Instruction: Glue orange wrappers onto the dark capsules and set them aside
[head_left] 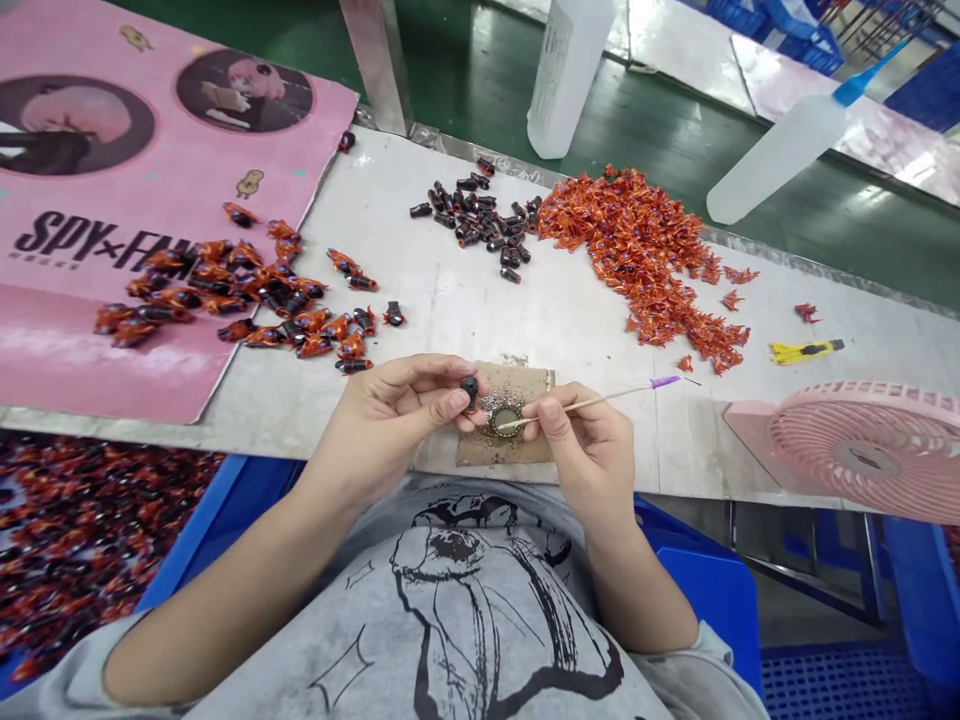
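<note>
My left hand [397, 415] pinches a small black piece [469, 390] between thumb and fingers, just above a brown cardboard square [525, 450]. My right hand [589, 440] grips a thin wooden stick [600, 400] with a purple end; its tip rests in a small round dish of glue [506, 418] on the cardboard. A pile of black pieces [480, 220] lies further back, with a heap of orange pieces [637, 250] to its right. Joined orange-and-black pieces [247, 290] lie at the left, partly on a pink printed sheet [150, 200].
A pink fan [862, 445] lies at the right table edge. A yellow utility knife [806, 350] sits beyond it. Two white bottles [566, 70] [780, 155] stand at the back. A blue bin [75, 540] of orange-black pieces is at lower left.
</note>
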